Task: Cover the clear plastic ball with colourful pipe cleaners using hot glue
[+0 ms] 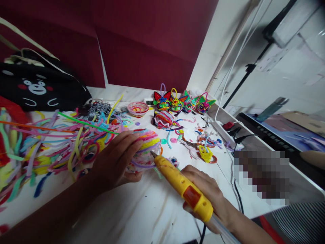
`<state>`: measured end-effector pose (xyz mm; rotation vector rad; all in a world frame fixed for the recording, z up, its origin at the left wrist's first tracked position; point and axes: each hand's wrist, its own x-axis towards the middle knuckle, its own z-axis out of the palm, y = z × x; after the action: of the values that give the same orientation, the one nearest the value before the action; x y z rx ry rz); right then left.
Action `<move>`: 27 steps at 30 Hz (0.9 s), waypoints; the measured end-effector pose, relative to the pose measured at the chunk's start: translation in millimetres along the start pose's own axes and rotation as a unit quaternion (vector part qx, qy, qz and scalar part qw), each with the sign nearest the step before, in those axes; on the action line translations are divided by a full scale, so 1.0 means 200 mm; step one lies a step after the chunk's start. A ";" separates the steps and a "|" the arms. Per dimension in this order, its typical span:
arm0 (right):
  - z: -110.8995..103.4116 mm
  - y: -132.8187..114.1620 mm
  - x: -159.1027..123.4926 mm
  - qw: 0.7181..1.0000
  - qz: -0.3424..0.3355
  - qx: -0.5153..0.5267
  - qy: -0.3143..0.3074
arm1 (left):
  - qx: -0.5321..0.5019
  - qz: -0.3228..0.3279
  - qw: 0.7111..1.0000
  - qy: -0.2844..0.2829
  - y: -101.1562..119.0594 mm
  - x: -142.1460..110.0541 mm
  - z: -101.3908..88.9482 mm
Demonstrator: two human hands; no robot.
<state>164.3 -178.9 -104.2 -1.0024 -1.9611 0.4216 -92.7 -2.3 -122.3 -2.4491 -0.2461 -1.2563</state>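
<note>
My left hand (118, 161) is closed around the side of a rounded, clear-looking shell (146, 147) covered in rows of coloured pipe cleaner. Pink, orange, yellow and purple strips run across it. In my right hand (205, 186) is a yellow hot glue gun (181, 179), with a clear glue stick (223, 228) coming out of its back end. The gun's dark nozzle points left and meets the shell's near right side; whether it touches cannot be made out. A purple strip (143, 166) curves along the shell's lower part. My right fingers are partly hidden behind the gun.
Loose pipe cleaners (63, 142) heap on the left, beside a black bag (40, 86). Several finished animal-head ornaments (162, 101) line the back, near a pink striped bowl (137, 108). Scissors (189, 145) lie among scraps at right. Cables and a power strip (232, 135) border the right side.
</note>
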 end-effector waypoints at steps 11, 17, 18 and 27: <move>0.01 0.01 0.02 1.000 -0.013 -0.011 -0.005 | -0.009 -0.008 1.000 0.014 0.00 0.00 0.01; 0.00 0.04 -0.02 1.000 0.006 0.009 0.021 | 0.017 -0.002 1.000 0.009 -0.01 0.01 -0.01; 0.00 0.05 -0.03 1.000 0.008 0.009 0.024 | 0.019 0.002 1.000 0.010 -0.01 0.02 -0.01; 0.00 0.04 -0.02 0.999 0.015 0.019 0.026 | 0.033 0.012 0.999 0.006 0.00 0.03 -0.02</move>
<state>169.9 -176.9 -112.1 -1.0111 -1.8859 0.4434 -92.7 -3.7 -114.7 -2.3807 -0.2505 -1.2322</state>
